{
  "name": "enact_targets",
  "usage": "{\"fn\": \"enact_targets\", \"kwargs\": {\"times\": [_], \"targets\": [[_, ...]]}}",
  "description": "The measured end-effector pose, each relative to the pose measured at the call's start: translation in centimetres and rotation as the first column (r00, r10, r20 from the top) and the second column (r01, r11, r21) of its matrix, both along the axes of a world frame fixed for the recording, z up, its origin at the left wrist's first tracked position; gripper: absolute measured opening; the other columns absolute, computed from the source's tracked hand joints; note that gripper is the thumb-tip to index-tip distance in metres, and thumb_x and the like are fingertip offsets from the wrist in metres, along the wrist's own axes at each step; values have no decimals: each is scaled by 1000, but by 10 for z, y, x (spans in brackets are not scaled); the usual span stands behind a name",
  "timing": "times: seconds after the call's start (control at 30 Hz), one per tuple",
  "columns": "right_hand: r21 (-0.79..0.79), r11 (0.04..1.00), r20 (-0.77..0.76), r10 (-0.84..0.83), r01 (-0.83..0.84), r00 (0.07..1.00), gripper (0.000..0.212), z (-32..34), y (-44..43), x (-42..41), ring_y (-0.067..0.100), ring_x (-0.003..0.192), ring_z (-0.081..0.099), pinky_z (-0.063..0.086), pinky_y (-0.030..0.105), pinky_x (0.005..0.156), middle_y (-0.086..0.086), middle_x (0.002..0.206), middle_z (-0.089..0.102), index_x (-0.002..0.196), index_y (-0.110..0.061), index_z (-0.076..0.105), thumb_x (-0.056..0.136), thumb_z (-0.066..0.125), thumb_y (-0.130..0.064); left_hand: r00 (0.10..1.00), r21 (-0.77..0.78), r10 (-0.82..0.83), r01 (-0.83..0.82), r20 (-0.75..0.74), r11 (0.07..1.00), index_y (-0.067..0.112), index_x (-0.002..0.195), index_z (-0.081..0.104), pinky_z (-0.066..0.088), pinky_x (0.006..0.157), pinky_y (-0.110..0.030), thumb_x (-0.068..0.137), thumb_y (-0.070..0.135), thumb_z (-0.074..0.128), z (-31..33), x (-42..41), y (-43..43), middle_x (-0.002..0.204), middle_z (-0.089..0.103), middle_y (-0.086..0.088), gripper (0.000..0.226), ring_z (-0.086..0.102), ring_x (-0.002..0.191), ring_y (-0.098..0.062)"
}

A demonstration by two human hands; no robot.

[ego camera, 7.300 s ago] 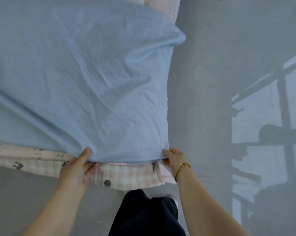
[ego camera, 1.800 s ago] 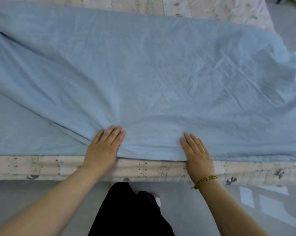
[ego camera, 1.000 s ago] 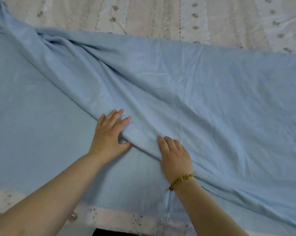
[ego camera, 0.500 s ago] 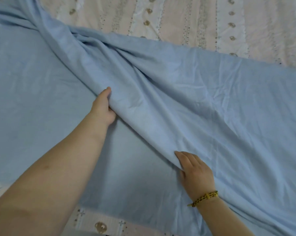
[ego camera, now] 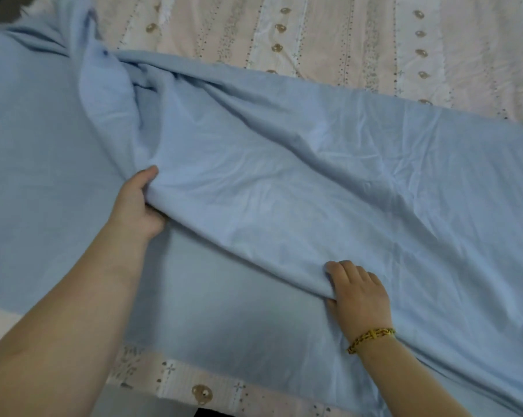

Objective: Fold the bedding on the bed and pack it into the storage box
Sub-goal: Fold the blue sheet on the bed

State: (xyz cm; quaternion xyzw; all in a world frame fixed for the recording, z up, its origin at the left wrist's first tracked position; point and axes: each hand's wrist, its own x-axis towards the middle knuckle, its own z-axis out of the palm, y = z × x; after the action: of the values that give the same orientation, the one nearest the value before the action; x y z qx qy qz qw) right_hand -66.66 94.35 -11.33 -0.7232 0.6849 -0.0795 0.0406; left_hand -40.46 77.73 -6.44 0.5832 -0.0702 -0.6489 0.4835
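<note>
Pale pink patterned bed cover (ego camera: 344,40) shows along the far side and the near edge of the bed. Across it lies a wrinkled light blue sheet (ego camera: 284,176), its upper layer doubled over in a soft diagonal fold. The left hand (ego camera: 136,206) clutches that fold, fingers tucked beneath. The right hand (ego camera: 359,296), wearing a gold bracelet (ego camera: 371,338), pinches its lower end.
</note>
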Motion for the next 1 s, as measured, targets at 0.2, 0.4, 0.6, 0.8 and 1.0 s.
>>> {"fn": "enact_targets", "kwargs": {"times": [0.2,0.4,0.6,0.8,1.0], "targets": [[450,882,530,-391,142,753,37,27,-35,-9,6,50,42,31,17,50,-7,47,39,55,-12,53,89,60,-24,982,-183,-128,101,-140,978,19,100,60,41,95,-35,95,50,27,11,-43,10,105,62,-3,46,58,98,-19],[535,745,483,-656,398,579,17,22,-56,-45,19,85,51,33,19,74,1,84,52,104,-11,59,88,59,-19,-187,346,-365,828,912,441,21,144,29,25,107,-31,92,15,45,-33,-73,-11,144,35,-11,55,33,132,-29],[179,945,282,-315,272,906,24,23,-48,-27,29,91,59,43,29,78,8,100,62,97,-7,65,84,58,-26,-406,298,241,874,882,383,8,91,72,30,77,-36,66,20,65,-33,-64,-27,80,59,-18,29,57,77,-35],[302,944,198,-200,135,959,57,28,-61,-2,27,104,52,41,35,91,2,118,53,120,-16,53,77,46,-54,-467,431,384,884,796,181,8,69,71,26,78,-33,56,19,62,-33,-84,-52,74,62,-12,19,46,79,-27],[361,912,185,-276,196,943,86,25,-78,6,18,129,27,18,28,105,-6,139,30,144,-25,17,76,54,-64,-524,492,189,850,831,189,3,102,63,20,92,-28,86,7,49,-36,-100,-61,107,60,-11,22,49,107,-30]]}}
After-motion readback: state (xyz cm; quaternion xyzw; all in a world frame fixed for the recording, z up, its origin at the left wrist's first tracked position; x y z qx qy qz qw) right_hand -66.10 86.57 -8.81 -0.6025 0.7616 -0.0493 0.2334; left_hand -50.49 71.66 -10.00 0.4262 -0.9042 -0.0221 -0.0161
